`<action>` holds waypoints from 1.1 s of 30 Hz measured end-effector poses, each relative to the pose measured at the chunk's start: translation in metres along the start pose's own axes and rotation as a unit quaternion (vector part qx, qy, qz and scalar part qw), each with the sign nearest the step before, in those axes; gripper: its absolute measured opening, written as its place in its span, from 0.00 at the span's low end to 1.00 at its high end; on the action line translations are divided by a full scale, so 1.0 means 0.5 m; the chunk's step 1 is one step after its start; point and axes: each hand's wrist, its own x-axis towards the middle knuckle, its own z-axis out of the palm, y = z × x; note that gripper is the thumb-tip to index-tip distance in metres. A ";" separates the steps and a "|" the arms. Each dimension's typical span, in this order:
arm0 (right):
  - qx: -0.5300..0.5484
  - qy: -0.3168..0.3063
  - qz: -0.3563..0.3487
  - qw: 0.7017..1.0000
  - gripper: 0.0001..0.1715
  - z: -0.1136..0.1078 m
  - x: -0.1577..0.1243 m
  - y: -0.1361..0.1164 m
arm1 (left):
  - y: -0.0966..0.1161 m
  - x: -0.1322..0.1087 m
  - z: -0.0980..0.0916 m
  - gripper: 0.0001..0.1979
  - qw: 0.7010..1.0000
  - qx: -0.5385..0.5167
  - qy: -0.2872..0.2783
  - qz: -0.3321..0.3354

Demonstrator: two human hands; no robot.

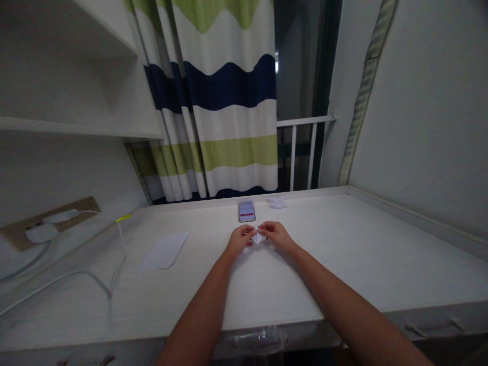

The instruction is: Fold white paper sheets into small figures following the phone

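Note:
A small folded piece of white paper [258,237] is held between my two hands, just above the white desk. My left hand [241,239] pinches its left side with thumb and fingers. On the opposite side, my right hand [275,235] grips the paper the same way. The fingers cover part of the folds, so the paper's full shape is hidden. Just beyond the hands lies a phone [247,211] with its screen lit. Behind and right of it is a crumpled or folded white paper piece [276,203].
Sheets of white paper [165,250] lie on the desk [274,295] to the left. White cables [87,273] run along the left edge from plugs [41,233] at the wall. A striped curtain [232,86] hangs behind the desk, and a wall [427,127] closes the right side.

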 end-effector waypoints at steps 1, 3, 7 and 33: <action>-0.006 0.000 -0.002 1.000 0.15 0.001 0.000 0.001 | 0.000 0.000 0.000 0.17 1.000 0.002 0.006 0.007; -0.017 0.002 -0.006 1.000 0.15 0.001 -0.001 0.003 | -0.002 0.001 -0.001 0.16 1.000 0.003 0.009 0.017; -0.043 -0.005 -0.014 0.999 0.14 0.001 -0.004 0.005 | -0.004 0.002 -0.002 0.15 1.000 -0.004 0.008 0.015; 0.068 0.000 0.014 0.998 0.14 0.003 -0.007 -0.020 | 0.005 0.002 -0.013 0.15 0.989 -0.145 0.034 0.000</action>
